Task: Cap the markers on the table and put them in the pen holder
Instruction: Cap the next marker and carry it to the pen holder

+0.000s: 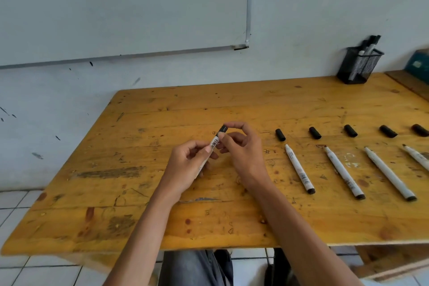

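Marker [214, 144] gripped by both hands' fingers [228, 139] (cap [222, 128] on), bare table [139, 193] leftward.

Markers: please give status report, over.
Left hand holds marker, right hand presses cap on. Four uncapped markers, five caps on table. Pen holder far right, path clear.

Partly cut-off black handwriting along the top edge of the white wall-mounted whiteboard [120, 7], illegible, printed black characters on the white marker barrel [214, 144], unreadable
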